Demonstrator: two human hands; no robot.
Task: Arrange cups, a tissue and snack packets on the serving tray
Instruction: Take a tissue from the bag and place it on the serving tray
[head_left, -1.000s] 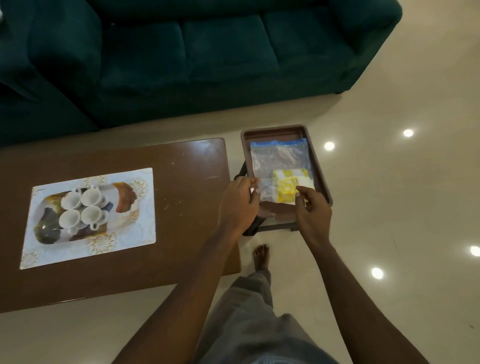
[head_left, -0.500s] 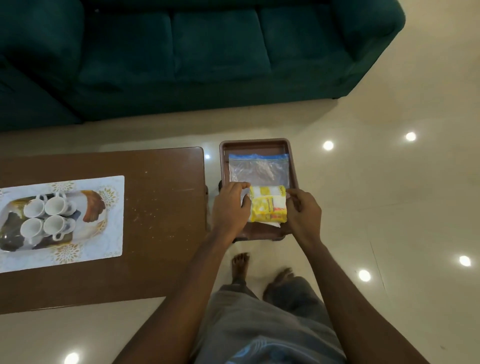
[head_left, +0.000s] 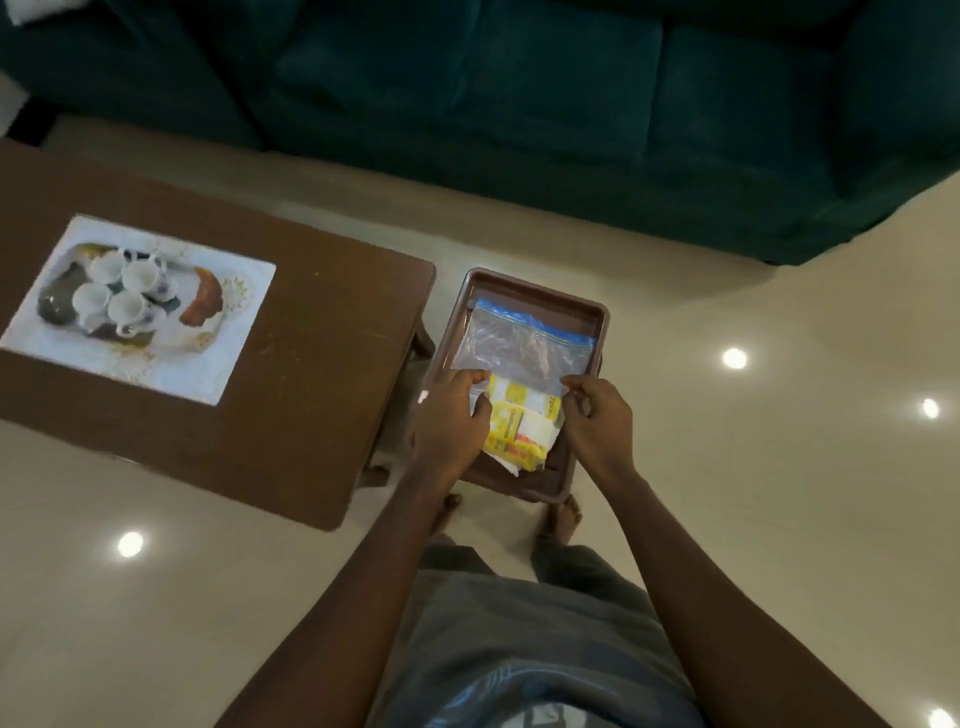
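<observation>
Head view: glossy cream floor, green sofa (head_left: 571, 104) along the far side. Brown wooden surface (head_left: 311, 364) on my left carries a white patterned mat (head_left: 218, 358) with four white cups (head_left: 117, 291) clustered on it. Brown tray (head_left: 519, 283) sits just off the surface's right end, support mostly hidden. Clear zip bag (head_left: 519, 343) lies in the tray, blue seal at the far end, yellow snack packets (head_left: 519, 421) at its near end; can't tell if they're inside the bag. Left hand (head_left: 452, 415) pinches the bag's near-left edge, right hand (head_left: 597, 415) pinches the near-right edge.
</observation>
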